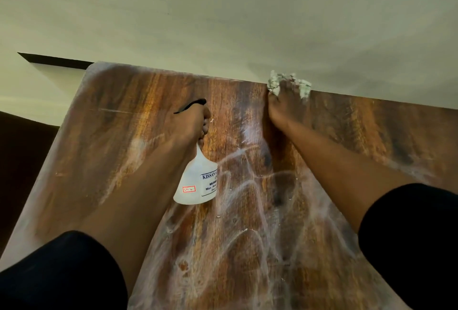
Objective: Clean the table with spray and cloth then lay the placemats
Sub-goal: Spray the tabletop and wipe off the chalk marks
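- Your left hand (195, 121) grips the neck of the spray bottle (197, 181), holding it above the middle of the table (99, 136); its black trigger (190, 106) points to the far left.
- Your right hand (282, 106) presses the crumpled cloth (288, 84) against the table's far edge, fingers curled over it.
- White streaks and small crumbs still mark the near half of the wood, so wiping looks unfinished.
- Push further and the cloth could slip off the far edge, dragging residue onto the floor.
- Leaning this far, the hanging bottle could bump the wet surface or drip.
- No placemats are in view; laying them on damp streaks would trap smears.
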`<state>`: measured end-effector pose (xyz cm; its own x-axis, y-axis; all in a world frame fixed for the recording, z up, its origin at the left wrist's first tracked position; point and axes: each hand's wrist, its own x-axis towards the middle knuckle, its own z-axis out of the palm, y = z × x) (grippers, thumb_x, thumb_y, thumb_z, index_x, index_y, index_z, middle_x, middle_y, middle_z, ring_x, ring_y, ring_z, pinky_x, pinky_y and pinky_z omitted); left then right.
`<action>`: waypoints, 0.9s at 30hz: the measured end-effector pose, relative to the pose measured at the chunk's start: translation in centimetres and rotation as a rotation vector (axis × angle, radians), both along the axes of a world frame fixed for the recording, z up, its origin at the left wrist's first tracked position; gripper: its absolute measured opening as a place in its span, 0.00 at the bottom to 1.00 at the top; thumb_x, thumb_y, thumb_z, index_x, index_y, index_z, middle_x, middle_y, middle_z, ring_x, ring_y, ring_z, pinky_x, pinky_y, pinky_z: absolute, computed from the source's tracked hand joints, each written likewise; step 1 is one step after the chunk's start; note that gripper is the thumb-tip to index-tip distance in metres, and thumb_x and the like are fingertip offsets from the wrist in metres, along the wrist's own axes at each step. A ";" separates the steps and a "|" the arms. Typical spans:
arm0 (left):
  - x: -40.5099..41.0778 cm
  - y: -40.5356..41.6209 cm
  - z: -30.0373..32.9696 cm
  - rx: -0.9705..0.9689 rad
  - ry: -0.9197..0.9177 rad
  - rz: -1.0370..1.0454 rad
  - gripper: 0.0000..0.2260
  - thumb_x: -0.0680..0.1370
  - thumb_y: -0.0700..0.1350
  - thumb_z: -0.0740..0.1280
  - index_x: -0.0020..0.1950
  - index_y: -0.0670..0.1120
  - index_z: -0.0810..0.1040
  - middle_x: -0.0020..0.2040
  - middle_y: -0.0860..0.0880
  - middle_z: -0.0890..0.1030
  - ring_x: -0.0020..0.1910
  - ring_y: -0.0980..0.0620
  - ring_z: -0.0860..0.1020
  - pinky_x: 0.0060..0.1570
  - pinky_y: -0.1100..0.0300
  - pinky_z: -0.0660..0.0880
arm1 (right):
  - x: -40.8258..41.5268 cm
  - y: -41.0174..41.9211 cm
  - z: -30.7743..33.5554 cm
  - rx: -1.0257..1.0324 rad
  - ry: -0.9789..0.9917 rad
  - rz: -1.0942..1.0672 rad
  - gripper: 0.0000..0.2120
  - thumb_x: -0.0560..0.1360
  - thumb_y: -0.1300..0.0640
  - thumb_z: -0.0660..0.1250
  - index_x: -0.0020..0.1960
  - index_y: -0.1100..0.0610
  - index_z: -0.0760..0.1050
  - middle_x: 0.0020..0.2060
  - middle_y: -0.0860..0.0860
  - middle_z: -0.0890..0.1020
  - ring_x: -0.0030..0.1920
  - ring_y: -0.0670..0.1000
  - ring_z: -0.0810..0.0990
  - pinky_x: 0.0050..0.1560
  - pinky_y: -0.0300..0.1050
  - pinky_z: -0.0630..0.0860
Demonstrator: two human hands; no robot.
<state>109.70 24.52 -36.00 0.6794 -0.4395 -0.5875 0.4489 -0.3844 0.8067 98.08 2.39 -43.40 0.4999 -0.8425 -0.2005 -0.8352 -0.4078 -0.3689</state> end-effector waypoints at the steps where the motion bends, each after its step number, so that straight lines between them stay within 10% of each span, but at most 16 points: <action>1: 0.0 0.1 0.0 0.013 -0.015 0.012 0.13 0.79 0.39 0.66 0.46 0.58 0.79 0.33 0.50 0.72 0.34 0.50 0.69 0.32 0.58 0.63 | 1.1 1.0 -0.1 -0.001 -0.018 0.045 0.29 0.86 0.46 0.51 0.84 0.52 0.50 0.84 0.51 0.51 0.83 0.55 0.47 0.80 0.61 0.43; 15: 3.1 3.7 -0.5 0.134 -0.137 0.277 0.07 0.69 0.46 0.70 0.39 0.59 0.84 0.31 0.51 0.80 0.30 0.50 0.77 0.34 0.55 0.70 | 9.1 8.9 0.1 0.048 -0.041 0.719 0.30 0.87 0.44 0.51 0.85 0.49 0.46 0.84 0.46 0.46 0.83 0.48 0.42 0.80 0.54 0.41; 27: 7.6 8.1 0.4 0.188 -0.116 0.318 0.03 0.72 0.47 0.69 0.39 0.48 0.79 0.34 0.48 0.78 0.25 0.54 0.73 0.25 0.63 0.67 | 9.8 7.5 0.2 0.021 -0.030 0.272 0.31 0.86 0.46 0.51 0.85 0.53 0.46 0.84 0.50 0.46 0.83 0.53 0.42 0.81 0.56 0.41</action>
<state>117.25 32.60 -35.62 0.8308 -0.0883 -0.5494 0.4797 -0.3869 0.7875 107.88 9.93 -43.22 0.7130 -0.6724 -0.1988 -0.6850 -0.6074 -0.4024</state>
